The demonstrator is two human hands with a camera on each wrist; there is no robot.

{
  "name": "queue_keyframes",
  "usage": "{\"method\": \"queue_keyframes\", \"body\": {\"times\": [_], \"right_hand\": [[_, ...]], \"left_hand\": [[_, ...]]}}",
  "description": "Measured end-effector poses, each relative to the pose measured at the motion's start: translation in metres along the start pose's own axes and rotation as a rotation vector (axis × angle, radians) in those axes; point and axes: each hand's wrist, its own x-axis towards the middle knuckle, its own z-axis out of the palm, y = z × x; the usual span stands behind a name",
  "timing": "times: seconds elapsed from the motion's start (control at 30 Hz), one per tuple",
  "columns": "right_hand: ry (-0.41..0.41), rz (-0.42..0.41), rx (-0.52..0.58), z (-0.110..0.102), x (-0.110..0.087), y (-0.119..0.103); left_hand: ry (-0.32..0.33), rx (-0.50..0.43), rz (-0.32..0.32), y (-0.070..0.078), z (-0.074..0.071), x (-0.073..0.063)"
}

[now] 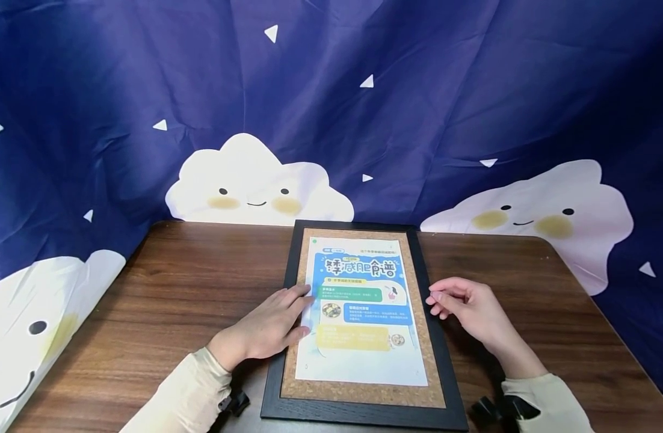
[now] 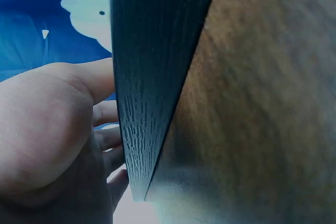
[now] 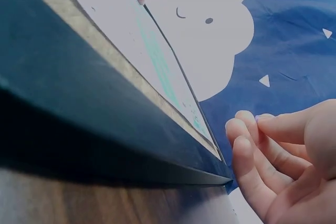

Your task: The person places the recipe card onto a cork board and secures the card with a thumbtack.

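Observation:
A printed sheet (image 1: 364, 367) with blue, green and yellow panels lies on a cork board (image 1: 364, 394) in a black frame (image 1: 364, 416). At its top-left corner sits a small green dot (image 1: 314, 241), like a pin head. My left hand (image 1: 269, 325) rests across the frame's left side, fingers spread, fingertips on the sheet's left edge. Just beyond the frame's right side is my right hand (image 1: 464, 307), thumb and index tips pinched together. In the right wrist view a tiny violet thing (image 3: 257, 119) shows between those fingertips, mostly hidden.
The board lies on a brown wooden table (image 1: 228, 258); its far end reaches the table's back edge. Behind hangs a dark blue curtain (image 1: 320, 90) with white clouds and triangles. Dark straps with black clips (image 1: 234, 402) sit at both wrists.

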Motion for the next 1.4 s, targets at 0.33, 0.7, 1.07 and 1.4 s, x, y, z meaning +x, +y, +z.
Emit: {"method": "queue_keyframes", "body": {"times": [0.33,0.7,1.07,1.4], "right_hand": [[0.000,0.011,-0.004,0.002,0.013,-0.005],[-0.015,-0.009,0.055,0.008,0.025,-0.005],[-0.021,0.022,0.097,0.011,0.037,-0.004],[-0.049,0.045,0.128,0.013,0.049,-0.002]], "left_hand": [[0.009,0.015,0.004,-0.002,0.002,0.000],[0.016,0.012,0.013,-0.001,0.002,0.000],[0.021,0.018,0.021,-0.001,0.002,-0.001],[0.022,0.013,0.022,-0.001,0.002,-0.001]]}}
